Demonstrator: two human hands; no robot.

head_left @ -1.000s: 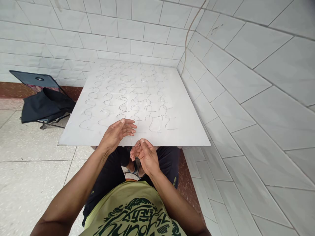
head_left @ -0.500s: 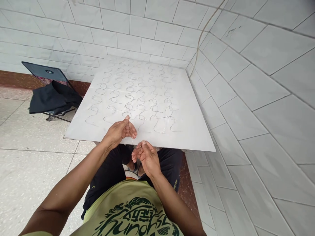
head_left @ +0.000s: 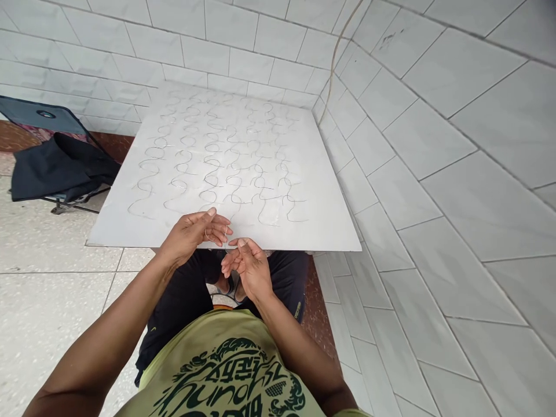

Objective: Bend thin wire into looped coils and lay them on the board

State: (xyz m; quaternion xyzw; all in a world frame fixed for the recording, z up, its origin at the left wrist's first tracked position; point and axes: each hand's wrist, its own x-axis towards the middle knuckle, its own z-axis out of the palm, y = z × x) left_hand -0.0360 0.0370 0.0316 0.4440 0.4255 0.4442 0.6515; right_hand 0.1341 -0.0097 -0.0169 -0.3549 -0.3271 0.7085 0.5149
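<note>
A thin curved wire [head_left: 226, 236] is stretched between my two hands, just over the near edge of the white board [head_left: 321, 231]. My left hand [head_left: 195, 229] pinches one end between thumb and fingers, the palm half turned up. Slightly lower and to the right, my right hand [head_left: 251, 263] grips the other end, its thumb pressed on the forefinger. Across the board lie several S-shaped thin wires [head_left: 212, 168], set out in rows. The nearest ones are partly hidden behind my left hand.
A folding chair [head_left: 43, 116] with a dark cloth [head_left: 61, 165] over it stands on the floor at the left. Tiled walls [head_left: 247, 63] rise behind and to the right of the board. A cable [head_left: 333, 63] runs down the corner.
The view has shifted, so the board and chair appear farther left. Both hands still hold the wire, and its loop at the left hand now shows more plainly.
</note>
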